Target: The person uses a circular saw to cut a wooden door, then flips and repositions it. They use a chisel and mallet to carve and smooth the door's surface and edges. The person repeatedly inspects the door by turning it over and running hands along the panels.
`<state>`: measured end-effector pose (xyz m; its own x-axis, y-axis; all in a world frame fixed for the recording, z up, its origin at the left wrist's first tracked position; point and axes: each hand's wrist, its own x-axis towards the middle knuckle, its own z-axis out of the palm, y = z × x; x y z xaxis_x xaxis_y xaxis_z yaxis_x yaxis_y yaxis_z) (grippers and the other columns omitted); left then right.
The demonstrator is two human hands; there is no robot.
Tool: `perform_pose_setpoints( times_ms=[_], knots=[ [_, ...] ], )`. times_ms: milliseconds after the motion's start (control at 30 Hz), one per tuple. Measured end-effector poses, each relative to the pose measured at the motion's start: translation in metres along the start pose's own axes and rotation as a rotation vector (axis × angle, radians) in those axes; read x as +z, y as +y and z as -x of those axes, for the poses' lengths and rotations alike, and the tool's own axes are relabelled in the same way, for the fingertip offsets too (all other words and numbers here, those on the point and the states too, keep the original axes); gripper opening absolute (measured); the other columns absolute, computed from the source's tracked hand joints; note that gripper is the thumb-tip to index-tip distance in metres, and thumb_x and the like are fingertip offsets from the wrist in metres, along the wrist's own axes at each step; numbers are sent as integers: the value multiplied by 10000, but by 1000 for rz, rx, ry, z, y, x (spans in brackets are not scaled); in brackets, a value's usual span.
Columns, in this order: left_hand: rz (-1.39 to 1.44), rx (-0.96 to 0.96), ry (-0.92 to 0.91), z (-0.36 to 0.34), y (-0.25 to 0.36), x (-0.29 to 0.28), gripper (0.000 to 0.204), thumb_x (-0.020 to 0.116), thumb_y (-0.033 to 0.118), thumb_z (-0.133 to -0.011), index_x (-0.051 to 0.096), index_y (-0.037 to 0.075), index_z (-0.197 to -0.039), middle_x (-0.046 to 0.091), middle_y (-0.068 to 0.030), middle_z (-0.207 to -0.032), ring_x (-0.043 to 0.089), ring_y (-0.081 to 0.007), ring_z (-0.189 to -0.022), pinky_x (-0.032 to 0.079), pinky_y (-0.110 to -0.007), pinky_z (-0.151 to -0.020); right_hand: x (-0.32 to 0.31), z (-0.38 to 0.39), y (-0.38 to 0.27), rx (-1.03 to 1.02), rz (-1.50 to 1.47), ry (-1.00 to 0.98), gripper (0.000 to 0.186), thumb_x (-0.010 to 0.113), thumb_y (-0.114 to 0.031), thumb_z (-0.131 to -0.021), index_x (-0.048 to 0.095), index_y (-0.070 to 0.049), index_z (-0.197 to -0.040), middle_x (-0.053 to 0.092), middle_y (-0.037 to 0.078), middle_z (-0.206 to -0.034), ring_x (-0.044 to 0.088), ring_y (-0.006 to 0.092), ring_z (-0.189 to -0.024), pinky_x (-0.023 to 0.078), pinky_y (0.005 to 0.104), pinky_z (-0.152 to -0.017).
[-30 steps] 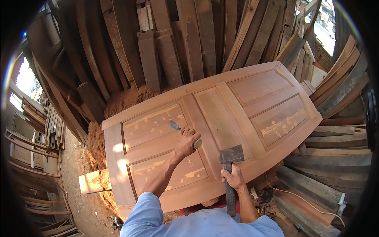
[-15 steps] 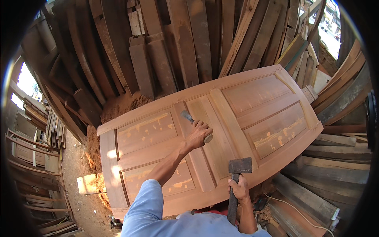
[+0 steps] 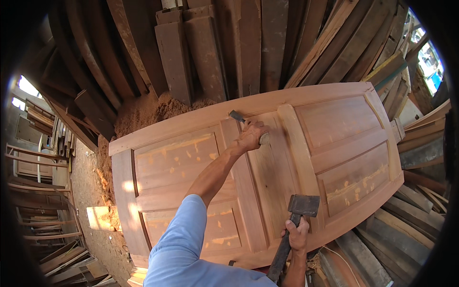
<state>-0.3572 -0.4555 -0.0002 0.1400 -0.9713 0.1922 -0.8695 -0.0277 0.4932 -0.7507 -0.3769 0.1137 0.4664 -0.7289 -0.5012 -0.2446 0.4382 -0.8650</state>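
A panelled wooden door (image 3: pixel 342 122) lies flat in front of me, with pale yellowish filler patches on its panels. My left hand (image 3: pixel 253 136) is stretched over its middle, closed around a chisel (image 3: pixel 236 115). The blade points toward the far rail, and the handle's end shows beside my palm. Whether the blade touches the wood I cannot tell. My right hand (image 3: pixel 297 235) grips the dark handle of a mallet (image 3: pixel 304 205) near its head. The block-shaped head is raised above the door's near edge, to the right of my left arm.
Tall dark planks (image 3: pixel 210 52) lean behind the door's far side. A heap of sawdust (image 3: pixel 158 112) lies at their foot. More boards (image 3: pixel 406 229) are stacked at the right, and a sunlit wood block (image 3: pixel 99 218) lies on the ground at the left.
My left hand has moved the chisel farther along the door toward the far rail. The mallet has shifted right and its head has tilted. The view has shifted too.
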Motion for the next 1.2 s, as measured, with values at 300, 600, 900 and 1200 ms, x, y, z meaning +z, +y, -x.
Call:
perform_pose_setpoints(
  times_ms=[300,600,900,1200],
  knots=[
    [80,-17,-30,-3,-3,-8,524,781,22,-590,655,171,-1077,629,-62,-990,580,-318,-1059,408,-483,-950,16,-35,-59,-124,-150,97,315,689,-223,-894,518,-23,-1067,546,53,-753,546,131,-550,492,281,-486],
    [58,51,-207,-6,-12,-15,439,756,24,-598,687,148,-1013,661,-110,-973,612,-375,-1015,483,-485,-899,22,-44,-85,-260,-205,168,310,660,-200,-920,499,-20,-1115,525,56,-770,507,117,-581,500,262,-512],
    [45,70,-168,4,-25,-9,408,760,23,-594,686,163,-970,668,-99,-964,616,-377,-998,465,-471,-882,64,-70,-69,-512,-168,433,326,631,-197,-989,479,32,-1164,543,76,-824,542,158,-644,525,302,-584],
    [32,104,-188,11,-37,-2,412,761,21,-596,679,166,-972,680,-78,-992,629,-343,-1048,445,-478,-900,156,-131,-5,-110,163,-11,213,617,-51,-933,492,62,-1063,591,134,-795,604,170,-554,493,347,-477]
  ],
)
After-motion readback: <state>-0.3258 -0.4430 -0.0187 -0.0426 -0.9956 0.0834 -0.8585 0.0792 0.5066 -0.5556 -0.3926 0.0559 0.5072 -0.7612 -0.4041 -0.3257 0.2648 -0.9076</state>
